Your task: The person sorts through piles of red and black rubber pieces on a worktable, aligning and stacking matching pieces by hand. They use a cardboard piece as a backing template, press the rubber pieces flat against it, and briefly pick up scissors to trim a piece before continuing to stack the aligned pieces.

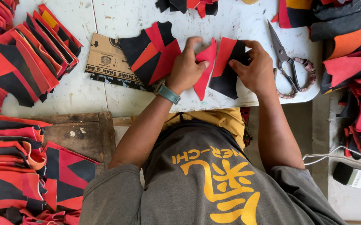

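On the white table [122, 18] my left hand [186, 66] pinches a red pointed cut piece [204, 77] near its top edge. My right hand [255, 68] grips a red and black cut piece [226, 77] right beside it; the two pieces touch along their inner edges. To the left of my left hand a small pile of red and black pieces [151, 52] lies partly on a flat piece of brown cardboard [105, 60]. A teal watch is on my left wrist.
Scissors [286, 62] with wrapped handles lie right of my right hand. Stacks of red and black pieces sit at the far left [22, 54], lower left [18, 166] and right [355, 71]. A wooden bench [80, 131] stands below the table's edge.
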A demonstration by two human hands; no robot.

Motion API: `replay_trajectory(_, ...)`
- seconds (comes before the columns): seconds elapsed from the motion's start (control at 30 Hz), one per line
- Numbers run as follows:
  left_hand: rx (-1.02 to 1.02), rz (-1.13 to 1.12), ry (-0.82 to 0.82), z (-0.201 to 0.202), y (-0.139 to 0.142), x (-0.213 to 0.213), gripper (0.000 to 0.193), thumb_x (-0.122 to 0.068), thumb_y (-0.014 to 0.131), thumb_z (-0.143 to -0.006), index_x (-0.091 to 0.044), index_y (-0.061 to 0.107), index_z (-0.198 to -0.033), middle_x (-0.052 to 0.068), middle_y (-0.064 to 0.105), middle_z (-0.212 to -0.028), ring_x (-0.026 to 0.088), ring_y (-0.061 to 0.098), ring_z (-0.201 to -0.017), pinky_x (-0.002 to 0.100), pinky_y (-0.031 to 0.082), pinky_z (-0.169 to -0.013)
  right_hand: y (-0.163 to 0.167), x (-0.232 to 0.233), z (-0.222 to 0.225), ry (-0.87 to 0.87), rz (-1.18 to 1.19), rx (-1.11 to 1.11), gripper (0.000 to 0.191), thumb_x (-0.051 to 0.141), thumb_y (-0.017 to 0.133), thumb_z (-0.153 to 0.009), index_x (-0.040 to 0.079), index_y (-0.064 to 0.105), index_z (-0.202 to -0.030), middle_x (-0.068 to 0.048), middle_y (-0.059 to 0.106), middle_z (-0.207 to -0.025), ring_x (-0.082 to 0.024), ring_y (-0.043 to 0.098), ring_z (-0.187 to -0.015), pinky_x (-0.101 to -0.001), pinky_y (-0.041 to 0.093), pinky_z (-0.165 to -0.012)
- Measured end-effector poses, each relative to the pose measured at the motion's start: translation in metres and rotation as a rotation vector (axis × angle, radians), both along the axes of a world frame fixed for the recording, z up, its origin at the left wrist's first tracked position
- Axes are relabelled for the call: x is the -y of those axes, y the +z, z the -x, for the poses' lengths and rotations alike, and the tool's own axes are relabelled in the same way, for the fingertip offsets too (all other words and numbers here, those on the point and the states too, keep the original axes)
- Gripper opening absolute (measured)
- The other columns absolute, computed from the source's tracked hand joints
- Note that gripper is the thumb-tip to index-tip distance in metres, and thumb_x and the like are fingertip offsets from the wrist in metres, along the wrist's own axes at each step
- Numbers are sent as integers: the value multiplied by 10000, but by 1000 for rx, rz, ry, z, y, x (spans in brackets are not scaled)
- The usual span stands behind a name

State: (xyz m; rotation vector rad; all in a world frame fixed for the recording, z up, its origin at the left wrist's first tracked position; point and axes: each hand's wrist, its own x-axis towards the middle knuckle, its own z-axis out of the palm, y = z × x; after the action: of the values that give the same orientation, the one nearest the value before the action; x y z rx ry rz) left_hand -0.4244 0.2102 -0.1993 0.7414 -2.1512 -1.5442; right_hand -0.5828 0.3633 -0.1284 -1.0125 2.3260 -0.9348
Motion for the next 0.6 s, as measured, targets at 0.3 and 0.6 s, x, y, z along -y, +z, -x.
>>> replay_trajectory(0.3, 343, 179, -20, 4, 27, 15, 281, -267, 790, -845, -24, 695, -950, 214, 744, -928, 372, 730, -833, 443, 566, -748, 1, -11, 11, 44, 112, 96, 639, 75, 828, -856, 3, 552, -1427, -132, 734, -1011, -172, 709, -900, -303, 570, -788)
replay_trajectory(0.6, -232, -615, -139, -4, 9, 24, 311, 53, 687, -949, -14, 591, -1238, 95, 721, -1091, 124, 673, -907, 282, 564, -748, -9, -16, 19, 46, 355, 556, 455, -14, 734, -920, 12, 562, -1341, -54, 711, -1094, -98, 667, -966, -263, 570, -850)
